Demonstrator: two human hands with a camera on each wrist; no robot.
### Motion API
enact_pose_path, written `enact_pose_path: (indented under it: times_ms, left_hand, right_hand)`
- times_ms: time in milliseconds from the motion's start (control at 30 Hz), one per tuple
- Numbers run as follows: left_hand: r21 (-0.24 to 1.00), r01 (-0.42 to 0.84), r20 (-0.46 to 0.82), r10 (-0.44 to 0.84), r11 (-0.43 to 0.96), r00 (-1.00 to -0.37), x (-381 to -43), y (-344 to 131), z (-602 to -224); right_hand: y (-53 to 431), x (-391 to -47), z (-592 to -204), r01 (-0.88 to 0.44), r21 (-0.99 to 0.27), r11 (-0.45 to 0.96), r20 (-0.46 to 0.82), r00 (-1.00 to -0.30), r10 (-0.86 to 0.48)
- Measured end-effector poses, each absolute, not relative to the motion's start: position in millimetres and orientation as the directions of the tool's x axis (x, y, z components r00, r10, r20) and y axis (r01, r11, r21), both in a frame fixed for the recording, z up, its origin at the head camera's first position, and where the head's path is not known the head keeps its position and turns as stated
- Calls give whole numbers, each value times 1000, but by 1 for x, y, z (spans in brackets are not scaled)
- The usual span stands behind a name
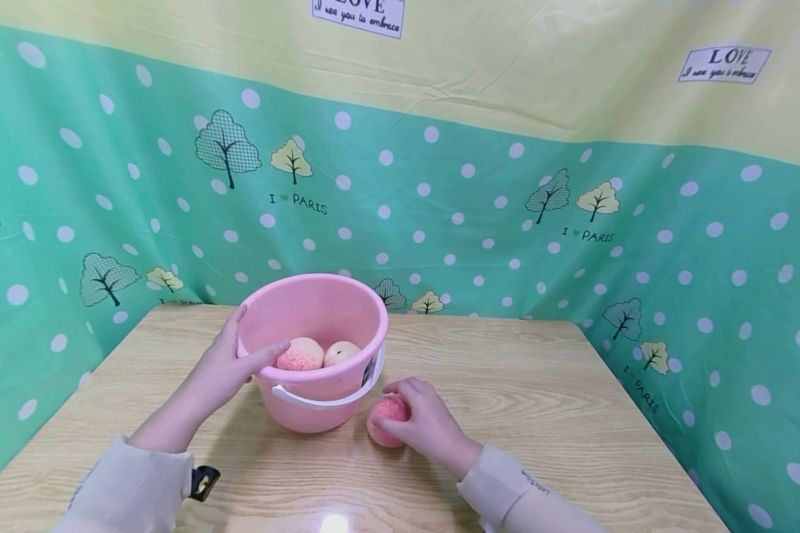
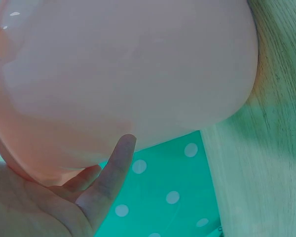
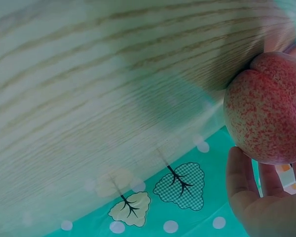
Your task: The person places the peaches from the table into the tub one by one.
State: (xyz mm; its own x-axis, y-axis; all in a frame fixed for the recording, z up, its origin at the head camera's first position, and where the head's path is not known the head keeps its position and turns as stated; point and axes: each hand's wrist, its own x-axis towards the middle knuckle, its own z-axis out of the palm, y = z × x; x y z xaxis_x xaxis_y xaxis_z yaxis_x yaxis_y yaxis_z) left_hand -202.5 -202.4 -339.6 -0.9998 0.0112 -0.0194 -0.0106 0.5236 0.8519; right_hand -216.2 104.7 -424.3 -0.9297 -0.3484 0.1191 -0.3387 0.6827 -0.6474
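Note:
A pink bucket (image 1: 313, 411) with a white handle (image 1: 320, 402) stands on the table; two peaches show inside, one with a red-speckled side (image 1: 302, 355) and a paler one (image 1: 341, 352). My left hand (image 1: 230, 363) holds the bucket's left rim, thumb reaching over the edge close to the speckled peach. In the left wrist view its fingers (image 2: 111, 175) lie along the bucket's outer wall (image 2: 138, 74). On the right, my right hand (image 1: 427, 422) grips a reddish peach (image 1: 382, 424) beside the bucket's base. The right wrist view shows that peach (image 3: 269, 108) large, fingers curled round it.
The wooden table (image 1: 520, 385) reaches back to a green and yellow printed cloth (image 1: 440, 200), which hangs behind and along both sides. A small black buckle-like piece (image 1: 204, 483) sits at the left sleeve cuff.

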Motion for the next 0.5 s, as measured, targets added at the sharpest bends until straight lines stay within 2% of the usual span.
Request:
enact_pose_path:
  times_ms: [500]
  left_hand:
    - [852,-14,-22,8,523,-1000,-203,-203,-340]
  right_hand:
    - [99,-217,-428,-309,-645,699,81,-937,-339]
